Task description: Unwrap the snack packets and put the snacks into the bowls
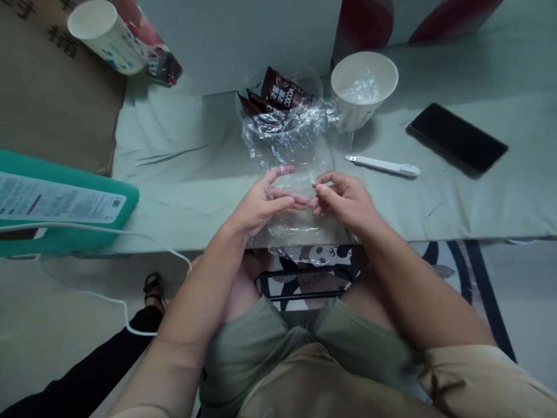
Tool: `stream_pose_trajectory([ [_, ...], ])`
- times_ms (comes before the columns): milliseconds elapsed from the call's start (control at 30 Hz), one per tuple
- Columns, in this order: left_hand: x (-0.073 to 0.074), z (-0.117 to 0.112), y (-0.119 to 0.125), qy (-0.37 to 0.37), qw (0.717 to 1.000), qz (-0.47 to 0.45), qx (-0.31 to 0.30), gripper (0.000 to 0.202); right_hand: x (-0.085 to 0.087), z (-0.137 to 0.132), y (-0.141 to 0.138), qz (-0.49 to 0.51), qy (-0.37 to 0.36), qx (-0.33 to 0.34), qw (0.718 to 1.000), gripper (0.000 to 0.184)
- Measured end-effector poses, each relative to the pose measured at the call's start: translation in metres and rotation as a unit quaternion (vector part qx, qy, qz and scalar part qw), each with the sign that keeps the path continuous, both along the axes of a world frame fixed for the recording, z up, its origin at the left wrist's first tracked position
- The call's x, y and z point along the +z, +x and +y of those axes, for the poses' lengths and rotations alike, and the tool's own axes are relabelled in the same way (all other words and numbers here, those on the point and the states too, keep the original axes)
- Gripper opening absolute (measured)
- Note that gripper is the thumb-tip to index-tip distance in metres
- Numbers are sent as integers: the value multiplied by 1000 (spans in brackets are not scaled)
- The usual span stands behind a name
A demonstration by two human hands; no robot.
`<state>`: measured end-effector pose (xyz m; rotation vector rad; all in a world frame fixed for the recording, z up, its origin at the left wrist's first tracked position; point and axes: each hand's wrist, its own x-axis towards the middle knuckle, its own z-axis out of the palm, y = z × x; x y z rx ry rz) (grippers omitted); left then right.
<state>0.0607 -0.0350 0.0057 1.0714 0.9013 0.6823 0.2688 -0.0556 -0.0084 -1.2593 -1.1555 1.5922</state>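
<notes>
A sheet of clear plastic film [300, 157] lies crumpled between my hands and hangs over the table's front edge. My right hand [346, 200] pinches the film between thumb and forefinger. My left hand [270, 203] is spread, its thumb and fingers apart, against the film's left part. The film's far end bunches over a clear plastic bowl [314, 81]. In that bowl are several dark brown cocoa sachets [282, 92]. To the right of my right hand lies a white slim craft knife [385, 166].
Right of the bowl stands a paper cup [363, 107] with crumpled film inside. A black phone [456, 138] lies further right. Another paper cup [104, 38] is tilted at the back left. A green container [87, 191] and a white cable [143, 237] are at left; another person's leg [87, 360] shows below.
</notes>
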Motion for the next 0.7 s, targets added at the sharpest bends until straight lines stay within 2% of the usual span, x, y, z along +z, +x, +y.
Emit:
stream_pose_trajectory([
  [100, 0, 0, 1, 16, 997, 33, 71, 72, -2, -3, 7, -14, 26, -47, 998, 53],
  [200, 1, -1, -3, 72, 991, 24, 108, 88, -3, -9, 13, -45, 77, -106, 990, 80],
  [267, 0, -4, -5, 132, 982, 16, 130, 92, -1, -13, 18, -71, 119, -128, 982, 87],
  [333, -2, -8, -8, 205, 968, 9, 146, 77, 4, -18, 22, -82, 177, -124, 973, 89],
  [400, -4, -10, -10, 281, 951, 10, 129, 53, 7, -21, 25, -88, 257, -97, 957, 88],
  [467, -5, -9, -13, 352, 931, 40, 93, 45, 8, -22, 26, -122, 332, -65, 933, 73],
  [533, -6, -6, -15, 422, 896, 118, 77, 43, 6, -20, 25, -189, 379, -56, 904, 44],
  [600, -8, -3, -15, 481, 846, 211, 91, 31, 3, -18, 24, -257, 397, -74, 878, 19],
  [700, -11, 1, -16, 533, 786, 283, 133, 13, -1, -15, 22, -322, 421, -131, 838, 8],
])
